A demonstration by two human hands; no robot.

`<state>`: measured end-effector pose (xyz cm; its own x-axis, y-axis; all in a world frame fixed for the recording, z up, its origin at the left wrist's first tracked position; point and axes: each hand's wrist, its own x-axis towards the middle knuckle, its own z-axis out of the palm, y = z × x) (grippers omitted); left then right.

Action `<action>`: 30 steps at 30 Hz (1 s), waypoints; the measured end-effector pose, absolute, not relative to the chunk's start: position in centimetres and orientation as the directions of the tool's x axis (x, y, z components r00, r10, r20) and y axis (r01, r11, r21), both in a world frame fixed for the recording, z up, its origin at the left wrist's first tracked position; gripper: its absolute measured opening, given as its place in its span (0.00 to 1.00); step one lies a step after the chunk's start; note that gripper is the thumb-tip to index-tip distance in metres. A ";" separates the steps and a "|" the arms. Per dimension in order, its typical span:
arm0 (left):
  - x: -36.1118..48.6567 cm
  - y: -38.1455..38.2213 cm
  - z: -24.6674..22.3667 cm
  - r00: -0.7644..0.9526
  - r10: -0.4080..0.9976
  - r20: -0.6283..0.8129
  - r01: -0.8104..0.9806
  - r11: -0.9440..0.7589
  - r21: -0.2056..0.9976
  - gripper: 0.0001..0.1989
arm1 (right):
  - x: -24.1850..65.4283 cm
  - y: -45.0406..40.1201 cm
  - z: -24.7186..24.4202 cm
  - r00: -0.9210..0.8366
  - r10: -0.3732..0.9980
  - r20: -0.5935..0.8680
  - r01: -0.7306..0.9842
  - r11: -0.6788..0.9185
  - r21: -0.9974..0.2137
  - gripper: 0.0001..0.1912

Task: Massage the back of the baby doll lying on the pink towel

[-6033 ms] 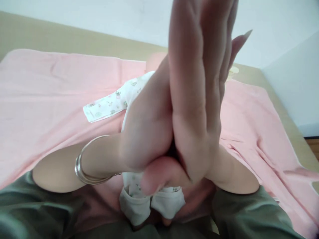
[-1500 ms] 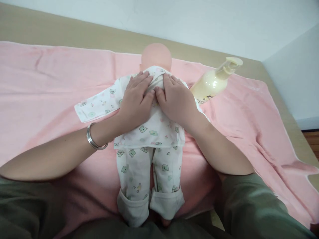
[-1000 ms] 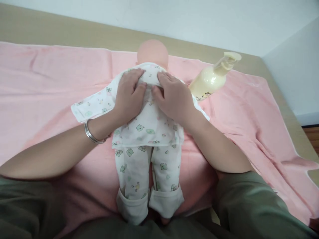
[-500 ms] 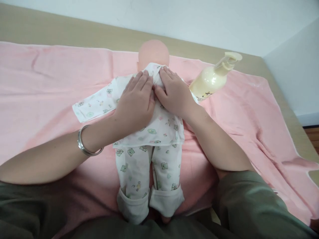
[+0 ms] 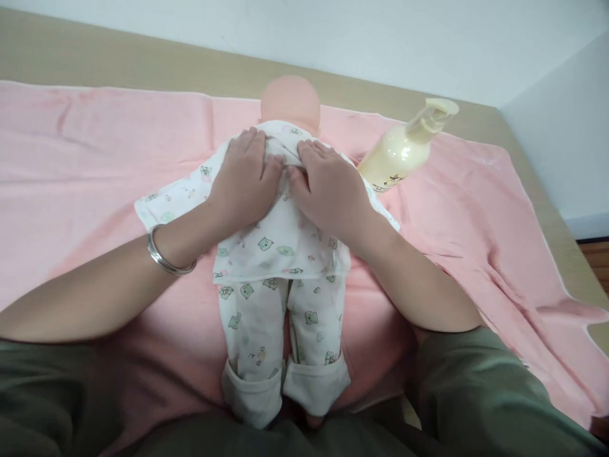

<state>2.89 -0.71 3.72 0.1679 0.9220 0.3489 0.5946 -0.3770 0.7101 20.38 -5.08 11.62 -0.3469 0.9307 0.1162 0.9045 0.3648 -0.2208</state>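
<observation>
Left hand [image 5: 243, 183] shifted outward | right hand [image 5: 333, 190] lower — both on printed shirt [image 5: 285, 251]

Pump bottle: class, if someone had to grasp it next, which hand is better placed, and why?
Likely the right hand: the pump bottle is nearer it, while the left hand, also on the patterned shirt, would reach across.

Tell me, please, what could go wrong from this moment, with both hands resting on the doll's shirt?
The shirt is wrinkled between the left hand and the right hand; more pushing might bunch it toward the doll's head. The pump bottle is close beside the right hand, so a wide sideways move could perhaps knock it. The bracelet on the left wrist sits near the sleeve and might catch the cloth.
</observation>
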 end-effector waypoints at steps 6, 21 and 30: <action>4.8 -5.7 6.8 0.218 0.918 0.331 0.710 -0.382 0.592 0.36 | 21.3 -2.5 10.2 -0.321 0.940 0.114 0.900 0.340 -0.272 0.32; 3.6 -3.4 7.6 0.195 0.957 0.217 0.759 -0.287 0.585 0.33 | 20.6 -5.3 11.5 -0.335 0.926 0.174 0.916 0.363 -0.169 0.25; 4.1 -5.0 8.5 0.199 0.947 0.251 0.794 -0.306 0.525 0.31 | 20.8 -4.7 11.5 -0.319 0.931 0.175 0.932 0.342 -0.122 0.25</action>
<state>4.15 -4.99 8.50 0.1993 0.9474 0.2505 0.7943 -0.3059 0.5249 20.81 -4.69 11.54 -0.3194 0.9313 0.1753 0.9316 0.3425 -0.1218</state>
